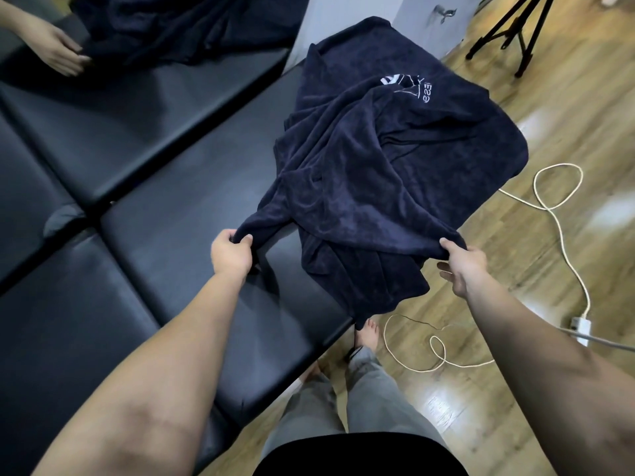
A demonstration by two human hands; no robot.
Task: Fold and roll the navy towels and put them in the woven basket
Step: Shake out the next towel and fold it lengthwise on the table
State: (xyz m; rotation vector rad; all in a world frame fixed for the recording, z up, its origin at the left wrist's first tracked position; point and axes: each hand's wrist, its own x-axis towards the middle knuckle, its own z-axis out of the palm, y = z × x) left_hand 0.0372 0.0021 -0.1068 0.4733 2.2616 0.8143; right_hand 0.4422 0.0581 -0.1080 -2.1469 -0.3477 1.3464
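Head view: one frame
Towel (371, 166): navy, crumpled on the black bench (154, 218); near edge lifted, far part over the bench end
Left hand (230, 252): pinches the towel's near-left corner
Right hand (464, 266): thumb and forefinger pinch the near-right edge; other fingers loose
Floor (567, 132): wood; white cable (563, 249)

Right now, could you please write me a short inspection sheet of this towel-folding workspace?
Surface: black padded benches, pushed together.
Job's things: crumpled navy towel overhanging the bench edge; second navy towel far left; basket nothing seen.
Clutter: nothing seen.
Grippers: left hand and right hand each pinch the near towel's edge.
Cables: white cord looped on the floor to a power strip.
Surroundings: wooden floor, black tripod, another person's hand.
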